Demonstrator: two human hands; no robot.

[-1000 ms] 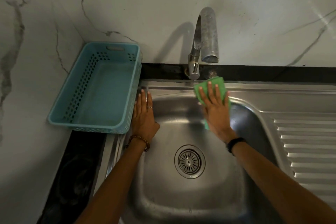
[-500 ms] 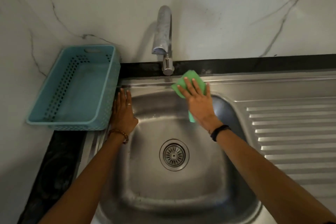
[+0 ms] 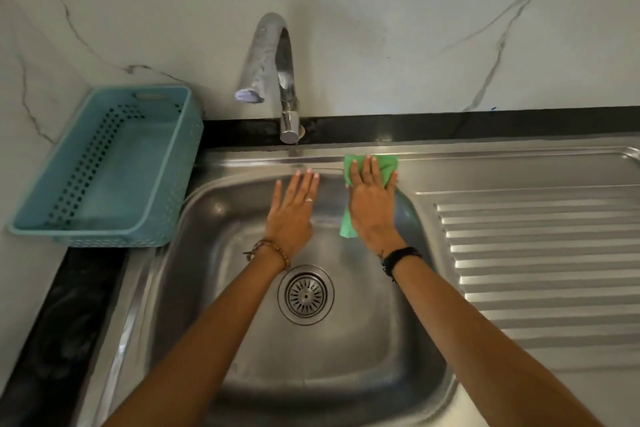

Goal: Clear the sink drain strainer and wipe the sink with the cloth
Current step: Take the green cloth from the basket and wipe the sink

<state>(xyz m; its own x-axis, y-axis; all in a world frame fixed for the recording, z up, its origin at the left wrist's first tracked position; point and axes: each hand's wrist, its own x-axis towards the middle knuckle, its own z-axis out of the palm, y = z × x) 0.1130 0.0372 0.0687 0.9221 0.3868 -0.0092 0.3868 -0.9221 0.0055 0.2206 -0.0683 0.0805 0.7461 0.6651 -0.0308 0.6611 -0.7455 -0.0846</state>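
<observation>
Head view: the green cloth [image 3: 372, 170] lies on the sink's back rim, just right of the faucet base, with a tail hanging down the inner back wall of the stainless sink [image 3: 346, 374]. The right hand [image 3: 372, 204] presses it flat, fingers straight and spread, so this grip is open and pushing rather than pinching. The left hand [image 3: 292, 215] is likewise flat and open, fingertips reaching the rim just left of the cloth, holding nothing. The drain strainer [image 3: 305, 295] sits in the basin floor between the forearms and looks free of debris, so the wiping step seems to be the one in hand.

To wipe well, keep the palm's weight over the cloth so it does not bunch, follow the rim's curve, then gather the hanging tail before working down the walls toward the drain. The ribbed drainboard [image 3: 536, 270] at right will need strokes along its grooves. The faucet [image 3: 273, 73] and blue basket [image 3: 107, 163] stand clear of the stroke.
</observation>
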